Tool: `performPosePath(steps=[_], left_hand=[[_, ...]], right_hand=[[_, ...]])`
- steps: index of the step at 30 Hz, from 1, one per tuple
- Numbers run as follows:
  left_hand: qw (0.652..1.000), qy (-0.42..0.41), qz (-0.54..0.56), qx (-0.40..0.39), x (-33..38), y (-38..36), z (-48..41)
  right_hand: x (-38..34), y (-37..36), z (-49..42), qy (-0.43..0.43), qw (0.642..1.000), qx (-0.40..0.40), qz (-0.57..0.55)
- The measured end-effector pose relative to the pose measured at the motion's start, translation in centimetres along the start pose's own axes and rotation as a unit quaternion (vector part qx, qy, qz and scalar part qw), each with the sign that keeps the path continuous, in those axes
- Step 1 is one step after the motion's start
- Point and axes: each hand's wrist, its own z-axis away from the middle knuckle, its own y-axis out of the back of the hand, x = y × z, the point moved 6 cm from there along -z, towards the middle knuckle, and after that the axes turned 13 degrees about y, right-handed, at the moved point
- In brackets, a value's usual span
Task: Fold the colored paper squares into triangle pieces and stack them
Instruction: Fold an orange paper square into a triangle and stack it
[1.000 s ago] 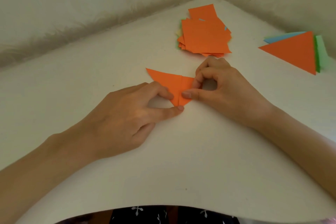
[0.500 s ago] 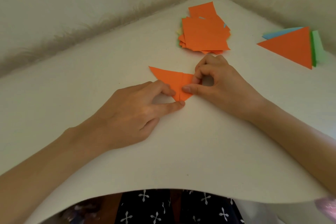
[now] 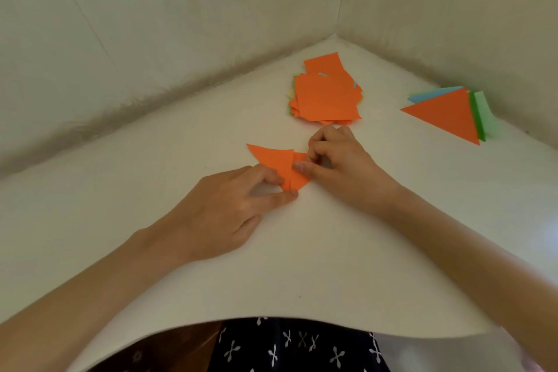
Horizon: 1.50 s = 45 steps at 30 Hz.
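Note:
An orange paper piece [image 3: 273, 158], folded into a triangle, lies on the white table [image 3: 302, 251] at the centre. My left hand [image 3: 229, 208] pinches its lower tip between forefinger and thumb. My right hand [image 3: 341, 166] pinches the right flap of the same piece, which is bent over toward the middle. A loose pile of orange squares [image 3: 326, 93], with other colours beneath, lies behind my hands. At the right sits a stack of folded triangles [image 3: 447, 112], orange on top of blue and green ones.
Pale walls [image 3: 151, 39] meet in a corner just behind the paper piles. The table's near edge [image 3: 271, 318] curves above my dark patterned clothing [image 3: 296, 347].
My right hand has folded the right flap further over, so the orange piece looks narrower. The camera has tilted, showing more of the walls. My left hand holds the same tip.

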Motion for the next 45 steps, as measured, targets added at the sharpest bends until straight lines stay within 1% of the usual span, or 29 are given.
performPosePath(steps=[5,12,16,24,27,31,34,36,39,42,45], left_hand=[[1.000,0.005,0.011,-0.005,0.13,-0.03,-0.01],[0.999,0.028,0.029,0.010,0.11,0.12,-0.01],[0.999,0.022,0.047,0.012,0.10,0.26,-0.08],[0.999,0.031,0.029,0.008,0.08,0.26,-0.12],[1.000,0.018,0.013,-0.007,0.35,0.21,-0.13],[1.000,0.016,0.010,-0.011,0.43,0.19,-0.19],[1.000,0.013,-0.005,-0.008,0.49,0.16,-0.22],[1.000,0.014,-0.007,-0.006,0.55,0.22,-0.26],[1.000,0.016,-0.010,-0.005,0.55,0.23,-0.26],[1.000,0.017,-0.014,-0.004,0.51,0.17,-0.29],[1.000,0.018,-0.017,0.002,0.55,0.20,-0.30]], right_hand=[[0.37,-0.10,-0.03,0.011,1.000,0.002,0.014],[0.21,-0.21,0.06,0.039,0.998,0.032,0.042],[0.27,-0.16,0.06,0.041,0.998,0.031,0.042],[-0.27,-0.30,0.04,0.051,0.996,0.040,0.068],[-0.15,-0.39,-0.03,0.055,0.994,0.044,0.078],[-0.27,-0.36,0.05,0.073,0.989,0.056,0.119],[-0.37,-0.51,0.11,0.072,0.985,0.057,0.143],[-0.31,-0.39,0.08,0.070,0.987,0.054,0.137],[0.07,-0.04,0.22,0.039,0.996,0.027,0.077],[-0.30,-0.15,0.48,0.049,0.991,-0.003,0.126],[-0.11,-0.12,0.47,0.039,0.992,-0.014,0.117]])
